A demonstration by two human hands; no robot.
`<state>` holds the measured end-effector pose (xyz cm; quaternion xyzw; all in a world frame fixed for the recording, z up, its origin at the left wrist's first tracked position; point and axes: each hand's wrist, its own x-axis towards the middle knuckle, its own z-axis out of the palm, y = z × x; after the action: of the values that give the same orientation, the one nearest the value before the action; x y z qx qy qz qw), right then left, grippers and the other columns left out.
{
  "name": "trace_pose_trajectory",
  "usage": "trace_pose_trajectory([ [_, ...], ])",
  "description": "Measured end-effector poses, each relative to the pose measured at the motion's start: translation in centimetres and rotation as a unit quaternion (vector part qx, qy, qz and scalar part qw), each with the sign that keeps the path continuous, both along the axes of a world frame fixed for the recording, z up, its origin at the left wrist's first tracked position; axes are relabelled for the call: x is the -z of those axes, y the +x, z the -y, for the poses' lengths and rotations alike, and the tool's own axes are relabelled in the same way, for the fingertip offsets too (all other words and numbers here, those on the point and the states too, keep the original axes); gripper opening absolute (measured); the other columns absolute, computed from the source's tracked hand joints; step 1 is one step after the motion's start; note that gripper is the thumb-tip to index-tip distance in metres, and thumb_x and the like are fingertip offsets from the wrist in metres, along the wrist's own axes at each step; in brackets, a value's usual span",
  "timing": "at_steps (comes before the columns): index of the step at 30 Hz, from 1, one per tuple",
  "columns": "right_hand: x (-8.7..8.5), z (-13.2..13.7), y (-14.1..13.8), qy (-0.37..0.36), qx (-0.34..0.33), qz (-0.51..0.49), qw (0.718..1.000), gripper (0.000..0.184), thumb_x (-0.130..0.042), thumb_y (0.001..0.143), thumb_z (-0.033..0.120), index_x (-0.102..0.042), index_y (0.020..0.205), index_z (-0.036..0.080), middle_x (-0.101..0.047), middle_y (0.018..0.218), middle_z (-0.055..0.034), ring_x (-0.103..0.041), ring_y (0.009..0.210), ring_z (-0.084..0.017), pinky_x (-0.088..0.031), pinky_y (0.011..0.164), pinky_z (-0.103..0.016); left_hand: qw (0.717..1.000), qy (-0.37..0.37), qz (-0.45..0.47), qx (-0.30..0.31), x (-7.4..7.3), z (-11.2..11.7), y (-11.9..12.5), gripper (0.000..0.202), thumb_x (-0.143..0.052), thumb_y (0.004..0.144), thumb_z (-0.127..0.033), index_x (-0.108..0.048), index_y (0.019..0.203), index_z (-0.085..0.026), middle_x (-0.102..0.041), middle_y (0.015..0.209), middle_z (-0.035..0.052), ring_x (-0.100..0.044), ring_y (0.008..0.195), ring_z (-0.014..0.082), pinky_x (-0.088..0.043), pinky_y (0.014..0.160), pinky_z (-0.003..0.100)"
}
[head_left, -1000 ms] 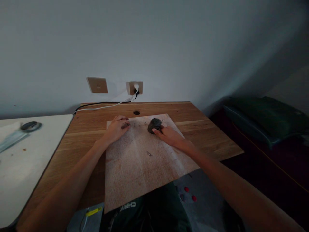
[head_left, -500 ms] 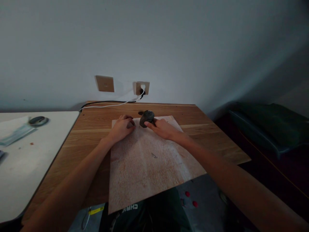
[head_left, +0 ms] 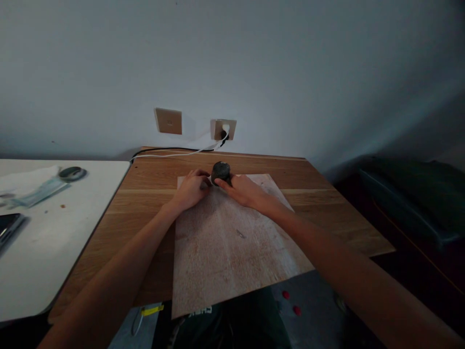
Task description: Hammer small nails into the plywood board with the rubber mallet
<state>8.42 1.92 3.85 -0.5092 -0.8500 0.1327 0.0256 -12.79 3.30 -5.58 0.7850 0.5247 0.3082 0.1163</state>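
Note:
A dark grey lump like clay (head_left: 220, 171) is over the far edge of a pale, reddish-stained board (head_left: 218, 257). My right hand (head_left: 245, 190) grips the lump from the right, thumb along its near side. Just left of it, my left hand (head_left: 192, 189) rests at the board's far left part, its fingers curled with the tips close to the lump. Whether those fingers hold a small piece is hidden in shadow. A small grey fragment (head_left: 240, 234) lies on the middle of the board.
The board lies on a wooden table (head_left: 308, 208) and overhangs its front edge. Against the wall, cables run to a socket (head_left: 223, 130). On a white table (head_left: 32, 257) to the left are a tape roll (head_left: 72, 173), a face mask (head_left: 41, 191) and a phone (head_left: 9, 228).
The lump has turned in my right hand and come closer to my left fingers. A small dark piece seen beside it before no longer shows apart. The camera view has shifted left.

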Motion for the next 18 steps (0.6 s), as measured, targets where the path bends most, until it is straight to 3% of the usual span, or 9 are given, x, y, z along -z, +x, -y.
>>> trace_pose_trajectory([
  [12, 0.43, 0.37, 0.16, 0.001, 0.013, 0.008, 1.000, 0.072, -0.034, 0.110, 0.069, -0.076, 0.120, 0.012, -0.080, 0.115, -0.0232, -0.077, 0.105, -0.034, -0.057, 0.089, -0.039, 1.000, 0.009, -0.008, 0.007, -0.03, -0.10, 0.03, 0.019, -0.064, 0.088, -0.022, -0.081, 0.095, -0.019, -0.072, 0.128, 0.0111, -0.065, 0.122, 0.0334, -0.052, 0.110, 0.049],
  [14, 0.49, 0.40, 0.19, -0.002, 0.016, 0.007, 1.000, 0.064, -0.038, 0.111, 0.065, -0.074, 0.121, 0.013, -0.080, 0.116, -0.0199, -0.077, 0.104, -0.031, -0.059, 0.090, -0.042, 1.000, 0.009, -0.011, 0.011, -0.16, -0.01, 0.03, 0.019, -0.064, 0.088, -0.020, -0.081, 0.096, -0.018, -0.072, 0.127, 0.0107, -0.065, 0.121, 0.0332, -0.052, 0.110, 0.048],
  [18, 0.25, 0.83, 0.83, -0.009, 0.016, 0.006, 1.000, 0.037, -0.065, 0.107, 0.047, -0.070, 0.128, 0.017, -0.075, 0.123, -0.0101, -0.075, 0.104, -0.025, -0.062, 0.091, -0.046, 1.000, 0.008, -0.019, 0.021, -0.67, 0.55, 0.06, 0.024, -0.059, 0.089, -0.016, -0.081, 0.099, -0.015, -0.071, 0.129, 0.0116, -0.064, 0.122, 0.0336, -0.052, 0.110, 0.048],
])
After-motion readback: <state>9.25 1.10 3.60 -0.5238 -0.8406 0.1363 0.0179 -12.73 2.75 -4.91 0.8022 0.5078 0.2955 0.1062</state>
